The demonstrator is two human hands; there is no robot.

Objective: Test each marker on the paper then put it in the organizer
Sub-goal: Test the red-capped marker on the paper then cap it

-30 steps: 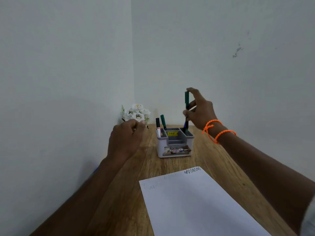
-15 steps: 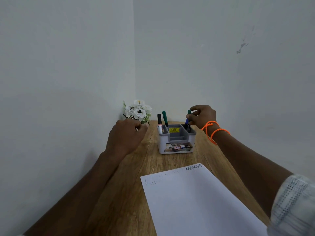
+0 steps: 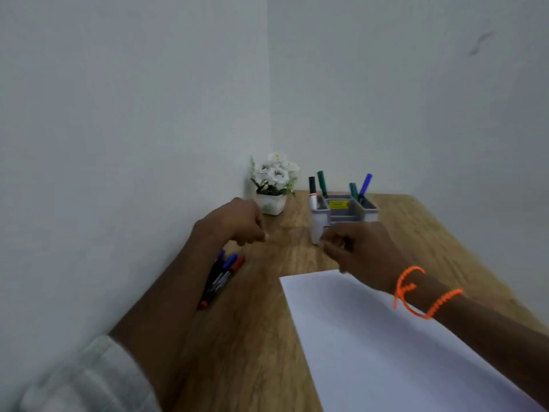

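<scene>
Your left hand [image 3: 237, 221] hung over the tabletop [image 3: 267, 322], knuckles up, fingers curled under. Too blurred to tell whether it held anything. Your right hand [image 3: 356, 251] reached in from the right, just in front of the organizer [image 3: 350, 214], back of the hand to the camera, fingers curled loosely. Nothing visible in it, but the fingertips were smeared, so I couldn't tell whether it gripped anything. 2 orange bracelets [image 3: 421, 295] sat on your right wrist, forearm crossing over the paper [image 3: 386, 352].

Organizer stood at the far end of the tabletop. 4 markers stood in it: a black marker [image 3: 312, 187] and a green marker [image 3: 321, 179] in the left compartment, a second green marker [image 3: 353, 191] and a blue marker [image 3: 365, 184] leaning together in the right one. Your right hand covered the organizer's lower front, so the label there was hidden.

Loose markers [image 3: 221, 279] lay on the tabletop under your left forearm, partly covered; blue and red caps showed, count unclear. Flower pot [image 3: 271, 185] sat in the corner left of the organizer, apart from it.

Paper ran off the bottom and right edges. Any marks on it were not readable. Your left sleeve [image 3: 89, 382] was cut off at the lower left.
</scene>
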